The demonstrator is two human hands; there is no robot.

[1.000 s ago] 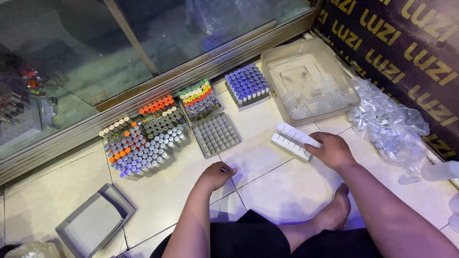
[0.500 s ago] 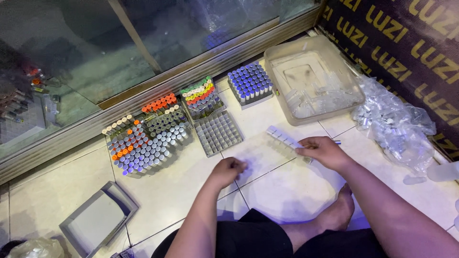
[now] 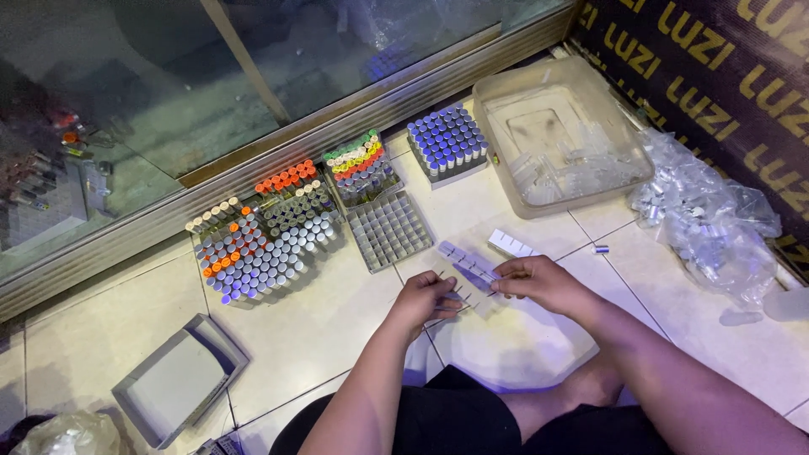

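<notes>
Pale floor tiles (image 3: 320,337): my left hand (image 3: 425,299) and right hand (image 3: 539,282) pinch a thin, flimsy white cardboard divider strip (image 3: 468,271) by its ends; light, easily bent.

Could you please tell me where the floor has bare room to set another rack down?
Bare tiles lie between the grey tray and the left hand, below the vial cluster. More lie right of the right hand, before the plastic bag. It is crowded along the glass front, from the vials past the empty grid rack to the clear bin.
</notes>
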